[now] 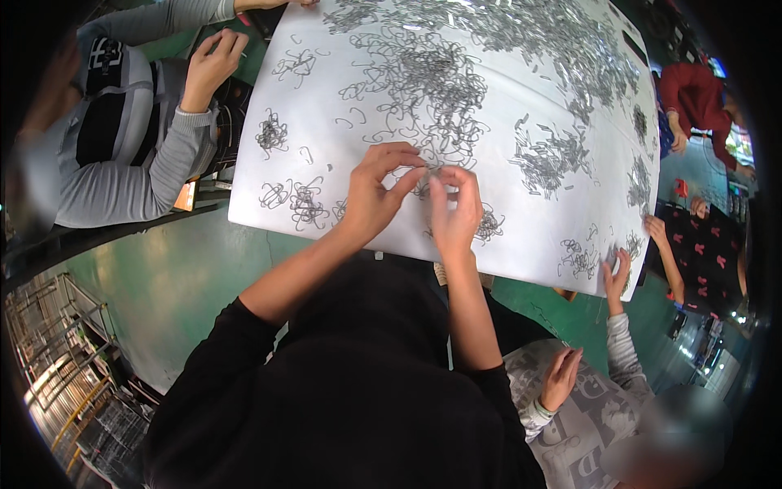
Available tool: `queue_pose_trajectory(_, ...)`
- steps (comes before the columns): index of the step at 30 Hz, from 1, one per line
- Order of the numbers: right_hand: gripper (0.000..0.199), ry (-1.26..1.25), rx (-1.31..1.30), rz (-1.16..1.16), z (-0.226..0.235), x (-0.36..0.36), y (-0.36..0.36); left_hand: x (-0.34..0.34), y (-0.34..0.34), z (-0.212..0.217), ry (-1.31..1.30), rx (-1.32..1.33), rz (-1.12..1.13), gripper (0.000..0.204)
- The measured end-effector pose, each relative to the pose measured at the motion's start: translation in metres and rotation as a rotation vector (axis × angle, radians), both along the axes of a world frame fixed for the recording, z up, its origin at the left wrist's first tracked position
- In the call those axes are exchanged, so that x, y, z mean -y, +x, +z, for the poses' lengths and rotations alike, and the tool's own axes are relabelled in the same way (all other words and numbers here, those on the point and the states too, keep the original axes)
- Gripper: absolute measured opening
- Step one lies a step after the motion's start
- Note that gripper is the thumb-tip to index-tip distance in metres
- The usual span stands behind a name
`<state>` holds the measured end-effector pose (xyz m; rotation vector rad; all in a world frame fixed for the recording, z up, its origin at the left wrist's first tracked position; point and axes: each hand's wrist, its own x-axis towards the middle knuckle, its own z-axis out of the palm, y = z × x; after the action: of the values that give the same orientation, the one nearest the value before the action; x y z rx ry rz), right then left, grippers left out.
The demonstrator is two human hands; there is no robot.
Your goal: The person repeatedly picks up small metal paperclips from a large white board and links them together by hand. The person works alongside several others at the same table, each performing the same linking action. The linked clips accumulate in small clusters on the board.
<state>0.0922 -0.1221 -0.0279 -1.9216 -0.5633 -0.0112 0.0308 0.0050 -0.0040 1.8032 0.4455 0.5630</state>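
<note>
Over the white table (326, 171), my left hand (376, 194) and my right hand (456, 205) meet fingertip to fingertip. Each is closed in a pinch, and between them is something small that looks like a bent wire hook; its detail is too small to be sure. A large heap of thin curved metal hooks (440, 81) spreads just beyond my fingers. Smaller clusters of hooks lie close by, one beside my left wrist (307, 204) and one partly behind my right hand (489, 224).
Short flat metal pieces (550, 155) lie in a pile to the right, with more across the far side. A person in a striped grey top (138, 138) sits at the left. Another person's hand (617, 277) works at the right corner; others stand beyond the right edge.
</note>
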Motion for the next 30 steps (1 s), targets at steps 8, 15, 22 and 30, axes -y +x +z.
queue_pose_trajectory(8,0.018,-0.718,-0.123,0.085,-0.063,-0.107,0.061,-0.040,-0.050,0.002,0.144,-0.083,0.195,0.012)
queue_pose_trajectory(15,0.016,-0.709,0.026,0.118,-0.080,-0.137,0.052,-0.045,-0.064,0.005,0.116,-0.063,0.199,0.010)
queue_pose_trajectory(22,0.012,0.206,-0.633,0.125,-0.006,-0.048,0.020,-0.029,-0.046,0.001,0.087,0.013,0.030,0.013)
queue_pose_trajectory(30,0.030,0.560,-0.560,-0.134,0.069,0.006,-0.026,0.009,-0.010,0.005,0.051,0.107,-0.196,0.014)
